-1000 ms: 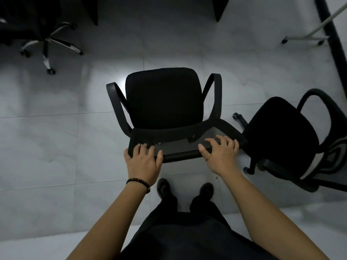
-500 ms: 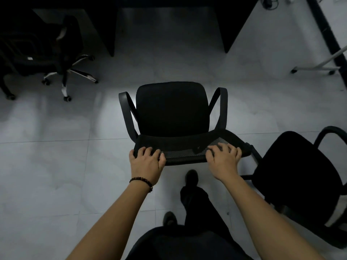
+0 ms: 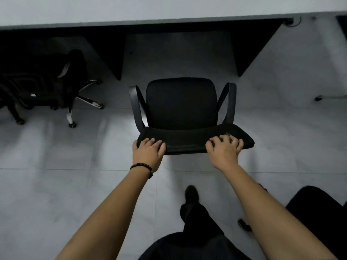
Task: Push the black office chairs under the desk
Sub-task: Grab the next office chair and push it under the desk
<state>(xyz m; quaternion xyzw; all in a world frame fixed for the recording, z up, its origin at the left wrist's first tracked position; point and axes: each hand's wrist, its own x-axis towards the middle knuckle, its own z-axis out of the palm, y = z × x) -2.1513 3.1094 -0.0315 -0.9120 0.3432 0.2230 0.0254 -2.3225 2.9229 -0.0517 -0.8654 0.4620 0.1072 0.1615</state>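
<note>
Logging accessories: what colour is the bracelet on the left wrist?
The bracelet is dark brown beads; head view.

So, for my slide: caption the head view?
Left hand and right hand grip the black chair, short of the desk.

- The scene is dim, with a cool grey cast and faint grain over the floor (image 3: 56, 147).
- A bright patch of reflected light lies on the tiles just left of the black chair (image 3: 180, 102), beside its armrest.
- Beneath the desk (image 3: 169, 8) the space falls into near-black shadow, while its pale top is evenly lit.
- The chair's seat reads as a flat silhouette, and mesh texture shows only by the right hand (image 3: 223, 151).
- The desk edge and the tile joints bow from the wide lens.
- The shoe (image 3: 191, 193) is smeared by motion blur, and the forearms are sharper.
</note>
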